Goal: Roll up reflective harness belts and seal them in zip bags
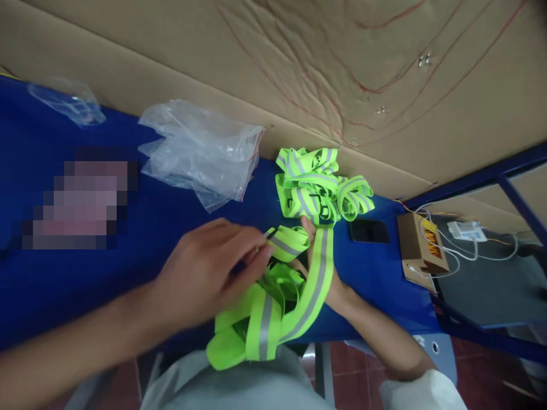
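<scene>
A long neon-green reflective strap with a grey stripe hangs in loops between my hands, its lower folds close to my lap. My left hand is slightly blurred, its fingers closed at a black-edged part of the strap. Behind the band, my right hand grips the strap, partly covered by it. Just beyond the right fingertips lies a pile of similar rolled reflective straps, with another coiled strap at its right side.
On the blue tabletop lie clear zip bags, another clear plastic bag and a black phone. A cardboard box with white cables stands at right. Brown board walls the back. A blurred-out patch covers the left.
</scene>
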The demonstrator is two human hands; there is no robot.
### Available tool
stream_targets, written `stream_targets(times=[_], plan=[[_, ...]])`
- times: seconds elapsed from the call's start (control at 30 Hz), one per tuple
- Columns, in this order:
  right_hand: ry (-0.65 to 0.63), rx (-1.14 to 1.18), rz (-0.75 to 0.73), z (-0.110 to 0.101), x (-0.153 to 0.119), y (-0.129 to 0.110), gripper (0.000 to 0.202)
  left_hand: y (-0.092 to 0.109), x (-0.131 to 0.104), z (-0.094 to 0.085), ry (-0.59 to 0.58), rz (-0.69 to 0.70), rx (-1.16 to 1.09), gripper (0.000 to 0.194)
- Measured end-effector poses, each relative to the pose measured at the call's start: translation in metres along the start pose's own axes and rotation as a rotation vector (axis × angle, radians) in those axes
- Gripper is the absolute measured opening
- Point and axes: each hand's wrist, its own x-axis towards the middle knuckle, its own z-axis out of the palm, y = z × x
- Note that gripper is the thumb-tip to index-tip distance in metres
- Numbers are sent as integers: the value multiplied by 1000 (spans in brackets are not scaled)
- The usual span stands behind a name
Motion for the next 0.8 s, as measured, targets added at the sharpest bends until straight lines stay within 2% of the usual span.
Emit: stream_targets(times=[0.03,0.07,0.2,0.27,0.33,0.43,0.5,0.57,0.63,0.7,0.8], plan=[[16,0,7,0,0,1,87,-10,6,3,-112,-71,-21,14],[27,-11,9,-1,0,1,84,-19,12,8,-144,-112,-77,12],[125,-31,-46,-8,0,-2,70,-43,17,32,-280,-103,-328,80],[222,-61,-114,-10,0,-2,67,-48,12,42,-360,-153,-432,83],[347,-102,-211,-12,0,-1,66,-50,5,48,-400,-238,-441,71],[452,-184,-348,-14,3,3,66,-48,-1,49,-300,-260,-395,34],[446,-219,-365,-16,5,5,65,-47,-1,45,-175,-213,-394,14],[389,-210,-339,-18,6,5,67,-48,1,39,-36,-176,-410,7],[301,-187,-323,-21,6,1,67,-50,2,34,74,-192,-416,11],[161,-149,-343,-23,4,-5,62,-52,2,32,159,-270,-401,17],[-151,-26,-392,-31,0,-14,57,-54,2,29,296,-427,-381,20]])
